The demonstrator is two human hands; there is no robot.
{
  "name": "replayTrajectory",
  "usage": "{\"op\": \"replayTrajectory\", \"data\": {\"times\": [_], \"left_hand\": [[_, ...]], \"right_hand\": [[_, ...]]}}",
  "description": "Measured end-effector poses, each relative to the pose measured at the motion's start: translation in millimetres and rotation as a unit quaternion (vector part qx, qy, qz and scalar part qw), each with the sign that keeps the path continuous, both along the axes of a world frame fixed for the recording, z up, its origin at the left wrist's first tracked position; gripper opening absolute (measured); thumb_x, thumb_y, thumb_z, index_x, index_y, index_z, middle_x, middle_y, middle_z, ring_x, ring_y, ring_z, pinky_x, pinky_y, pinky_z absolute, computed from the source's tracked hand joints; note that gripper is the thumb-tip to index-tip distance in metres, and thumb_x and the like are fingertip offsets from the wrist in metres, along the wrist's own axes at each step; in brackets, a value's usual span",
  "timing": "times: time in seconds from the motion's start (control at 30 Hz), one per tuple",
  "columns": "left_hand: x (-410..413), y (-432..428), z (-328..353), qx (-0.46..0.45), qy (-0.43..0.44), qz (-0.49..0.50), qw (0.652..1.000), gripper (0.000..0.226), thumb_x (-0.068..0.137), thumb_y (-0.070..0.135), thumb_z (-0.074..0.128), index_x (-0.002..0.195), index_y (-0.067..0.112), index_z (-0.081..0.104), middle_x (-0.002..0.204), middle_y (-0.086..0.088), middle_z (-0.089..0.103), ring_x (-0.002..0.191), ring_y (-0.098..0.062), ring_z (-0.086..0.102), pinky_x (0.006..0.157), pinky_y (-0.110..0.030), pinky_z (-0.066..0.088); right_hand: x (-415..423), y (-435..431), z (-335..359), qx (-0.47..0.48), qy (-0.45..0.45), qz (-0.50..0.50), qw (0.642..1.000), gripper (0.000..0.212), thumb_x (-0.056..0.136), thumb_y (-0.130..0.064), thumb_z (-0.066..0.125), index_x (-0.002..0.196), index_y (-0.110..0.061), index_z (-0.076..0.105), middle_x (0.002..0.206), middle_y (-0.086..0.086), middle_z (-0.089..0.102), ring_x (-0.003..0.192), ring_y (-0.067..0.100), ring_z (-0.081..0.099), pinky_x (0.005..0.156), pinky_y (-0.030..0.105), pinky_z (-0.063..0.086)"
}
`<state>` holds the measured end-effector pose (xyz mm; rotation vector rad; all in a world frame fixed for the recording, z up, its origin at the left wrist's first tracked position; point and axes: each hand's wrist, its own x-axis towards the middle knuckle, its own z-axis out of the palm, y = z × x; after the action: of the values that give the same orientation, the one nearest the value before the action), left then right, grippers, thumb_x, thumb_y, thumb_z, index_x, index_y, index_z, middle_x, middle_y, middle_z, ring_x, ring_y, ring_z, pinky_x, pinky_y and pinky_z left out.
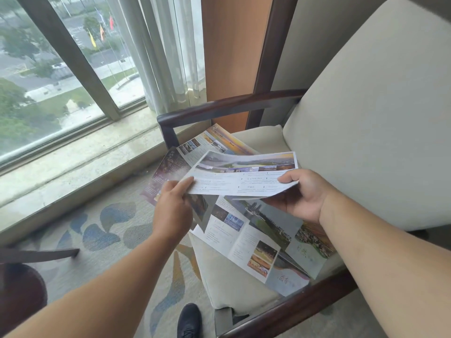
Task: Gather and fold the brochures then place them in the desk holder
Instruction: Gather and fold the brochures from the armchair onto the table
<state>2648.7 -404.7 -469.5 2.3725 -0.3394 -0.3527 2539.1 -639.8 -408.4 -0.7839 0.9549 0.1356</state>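
Both hands hold one open brochure (244,176) level above the chair seat (234,284): left hand (174,203) pinches its near-left corner, right hand (301,193) grips the right edge, probably to fold it. Other brochures (258,240) lie spread beneath.

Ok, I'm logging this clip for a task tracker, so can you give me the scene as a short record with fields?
brochure: open sheet, held above the seat
left hand: pinches its left corner
right hand: grips its right edge
other brochures: unfolded, overlapping on the seat
chair: cushioned, dark wooden arms, beside the window
holder: not in view
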Motion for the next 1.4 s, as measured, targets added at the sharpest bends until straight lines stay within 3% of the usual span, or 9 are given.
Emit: {"op": "replayTrajectory", "data": {"times": [0.13, 0.27, 0.43, 0.53, 0.63, 0.8, 1.17, 1.27, 1.4], "left_hand": [[-1.1, -2.6, 6.3, -0.024, 0.025, -0.002, 0.999, 0.048, 0.092, 0.002, 0.037, 0.131, 0.016, 0.06, 0.133, 0.005, 0.049, 0.114, -0.006, 0.042, 0.095, -0.022, 0.028], [-5.2, -15.0, 18.6, -0.101, 0.034, 0.041, 0.993, 0.045, 0.09, 0.009, 0.042, 0.131, 0.016, 0.059, 0.118, 0.013, 0.049, 0.099, 0.01, 0.045, 0.089, -0.016, 0.034], [-28.3, -39.9, 49.2, -0.237, 0.101, 0.027, 0.966, 0.056, 0.083, 0.003, 0.044, 0.122, 0.041, 0.057, 0.103, 0.012, 0.059, 0.077, -0.004, 0.059, 0.068, -0.024, 0.05], [-35.6, -39.2, 62.7, -0.311, 0.252, -0.001, 0.916, 0.054, 0.075, 0.02, 0.05, 0.125, 0.037, 0.054, 0.11, 0.007, 0.065, 0.091, -0.007, 0.068, 0.077, -0.032, 0.058], [-24.5, -22.4, 74.4, -0.373, 0.377, 0.049, 0.846, 0.034, 0.084, 0.034, 0.055, 0.117, 0.031, 0.062, 0.122, -0.003, 0.065, 0.108, -0.025, 0.066, 0.077, -0.041, 0.056], [-1.5, 30.3, 77.7, -0.302, 0.337, 0.134, 0.882, 0.043, 0.095, 0.029, 0.06, 0.136, 0.021, 0.052, 0.131, -0.003, 0.06, 0.11, -0.019, 0.063, 0.088, -0.038, 0.055], [27.6, 204.9, 81.3, -0.324, 0.267, 0.341, 0.841, 0.013, 0.095, 0.012, 0.054, 0.09, 0.011, 0.066, 0.09, -0.017, 0.073, 0.081, -0.031, 0.068, 0.085, -0.051, 0.055], [33.2, 271.1, 82.6, -0.304, 0.235, 0.338, 0.86, 0.014, 0.096, 0.012, 0.053, 0.092, 0.014, 0.066, 0.098, -0.017, 0.073, 0.087, -0.031, 0.069, 0.087, -0.052, 0.054], [36.9, 373.6, 79.4, -0.325, 0.214, 0.35, 0.852, 0.015, 0.099, 0.014, 0.052, 0.098, 0.015, 0.066, 0.092, -0.01, 0.076, 0.079, -0.028, 0.072, 0.073, -0.047, 0.058]], "right_hand": [[-1.7, -2.1, -0.8, 0.002, -0.009, 0.008, 1.0, 0.034, 0.092, 0.002, 0.034, 0.116, 0.002, 0.057, 0.11, 0.025, 0.07, 0.09, 0.037, 0.071, 0.075, 0.044, 0.061], [7.4, 13.4, -0.3, -0.16, 0.073, 0.121, 0.977, 0.03, 0.091, 0.005, 0.037, 0.11, -0.006, 0.058, 0.093, 0.015, 0.074, 0.075, 0.027, 0.072, 0.054, 0.035, 0.058], [28.6, 54.7, 8.0, -0.224, 0.051, 0.188, 0.955, 0.031, 0.089, -0.007, 0.042, 0.114, -0.02, 0.055, 0.112, 0.013, 0.063, 0.095, 0.027, 0.064, 0.072, 0.046, 0.061], [39.2, 81.5, 13.9, -0.273, 0.02, 0.223, 0.936, 0.047, 0.089, -0.02, 0.039, 0.133, -0.033, 0.044, 0.12, 0.003, 0.063, 0.106, 0.026, 0.062, 0.083, 0.05, 0.058], [45.1, 107.8, 16.2, -0.386, -0.006, 0.309, 0.869, 0.059, 0.092, -0.038, 0.039, 0.149, -0.04, 0.024, 0.145, 0.004, 0.046, 0.125, 0.03, 0.05, 0.103, 0.05, 0.044], [55.4, 167.8, 18.1, -0.45, -0.058, 0.477, 0.753, 0.071, 0.094, -0.039, 0.036, 0.155, -0.038, 0.0, 0.164, -0.007, 0.003, 0.149, 0.03, 0.01, 0.116, 0.055, 0.021], [76.5, 336.2, 48.3, -0.494, -0.201, 0.614, 0.582, 0.078, 0.08, -0.041, 0.041, 0.153, -0.028, 0.017, 0.16, -0.01, 0.014, 0.146, 0.018, 0.011, 0.117, 0.048, 0.018], [92.2, 381.5, 48.7, -0.531, -0.206, 0.55, 0.611, 0.063, 0.082, -0.034, 0.047, 0.144, -0.028, 0.039, 0.153, -0.007, 0.031, 0.14, 0.021, 0.025, 0.115, 0.042, 0.023], [127.2, 447.9, 36.8, -0.526, -0.1, 0.44, 0.721, 0.062, 0.088, -0.03, 0.053, 0.146, -0.026, 0.032, 0.142, 0.002, 0.039, 0.129, 0.024, 0.039, 0.101, 0.035, 0.035]]}}
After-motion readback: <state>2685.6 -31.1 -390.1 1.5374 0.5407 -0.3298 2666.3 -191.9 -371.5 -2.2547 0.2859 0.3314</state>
